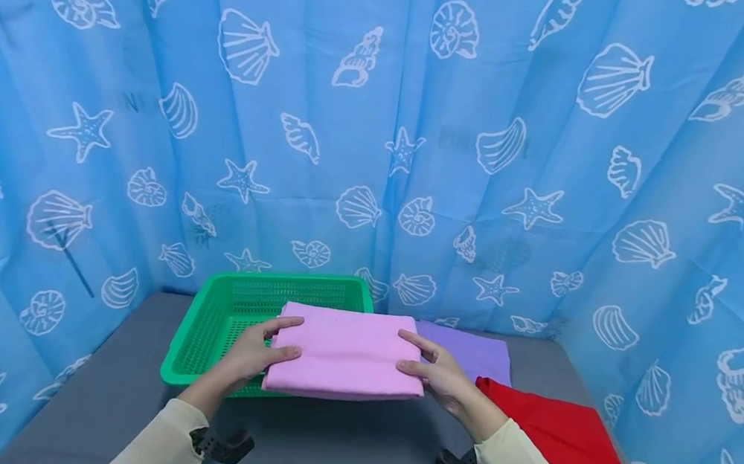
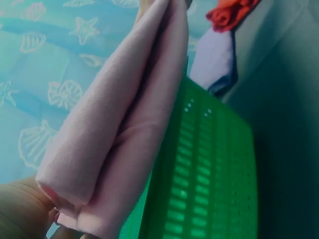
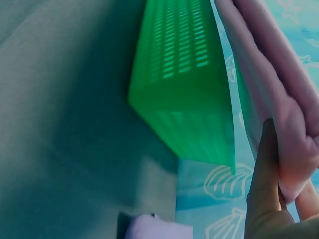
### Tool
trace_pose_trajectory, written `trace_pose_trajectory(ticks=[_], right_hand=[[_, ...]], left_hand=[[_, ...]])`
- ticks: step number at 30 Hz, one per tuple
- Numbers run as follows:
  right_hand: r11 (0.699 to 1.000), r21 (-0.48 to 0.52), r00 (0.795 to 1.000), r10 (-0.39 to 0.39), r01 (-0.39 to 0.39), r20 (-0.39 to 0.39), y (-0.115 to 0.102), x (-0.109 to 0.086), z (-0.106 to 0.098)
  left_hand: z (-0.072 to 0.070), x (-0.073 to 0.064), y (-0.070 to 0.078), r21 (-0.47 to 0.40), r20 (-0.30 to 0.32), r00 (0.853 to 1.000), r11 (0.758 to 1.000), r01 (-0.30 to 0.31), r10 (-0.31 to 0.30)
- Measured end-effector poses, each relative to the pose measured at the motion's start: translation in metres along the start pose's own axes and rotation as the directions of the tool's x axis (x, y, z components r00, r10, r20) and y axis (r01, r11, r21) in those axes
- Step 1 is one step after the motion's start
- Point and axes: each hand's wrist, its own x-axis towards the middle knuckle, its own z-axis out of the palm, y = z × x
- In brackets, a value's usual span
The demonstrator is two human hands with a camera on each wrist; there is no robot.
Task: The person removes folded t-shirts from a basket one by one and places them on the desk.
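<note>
A folded pink cloth point(image 1: 348, 353) is held up by both hands, in front of and over the right part of a green plastic basket point(image 1: 200, 335). My left hand point(image 1: 251, 351) grips the cloth's left edge, and my right hand point(image 1: 442, 377) pinches its right edge, thumbs on the near face. Seen from the left wrist, the pink cloth point(image 2: 114, 119) shows thick folded layers beside the basket wall point(image 2: 199, 164). In the right wrist view, fingers point(image 3: 266, 174) clasp the cloth's end, with the basket point(image 3: 179, 89) beyond.
A folded purple cloth point(image 1: 468, 349) lies on the grey tabletop point(image 1: 330, 452), right of the basket. Nearer and further right is a folded red cloth point(image 1: 557, 436). A blue curtain point(image 1: 397, 115) with white shell prints hangs behind and at the sides.
</note>
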Motion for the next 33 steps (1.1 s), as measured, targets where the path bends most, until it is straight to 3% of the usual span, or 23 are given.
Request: trace_pose_trajectory(ticks=[17, 22, 27, 33], right_hand=[[0.996, -0.088, 0.994, 0.016, -0.026, -0.112, 0.023, -0.042, -0.041], [0.989, -0.144, 0.990, 0.010, -0.030, -0.137, 0.031, -0.056, -0.054], [0.990, -0.134, 0.989, 0.018, -0.038, -0.148, 0.039, -0.069, -0.068], [0.988, -0.147, 0.986, 0.023, -0.048, -0.166, 0.047, -0.081, -0.082]], left_hand=[[0.053, -0.013, 0.019, 0.132, -0.004, 0.994, 0.986, -0.107, 0.108], [0.071, -0.021, 0.024, 0.074, 0.035, 0.992, 0.989, -0.127, 0.125], [0.091, -0.027, 0.028, 0.014, 0.069, 0.987, 0.990, -0.143, 0.142], [0.111, -0.030, 0.026, 0.041, 0.108, 0.979, 0.983, -0.177, 0.171]])
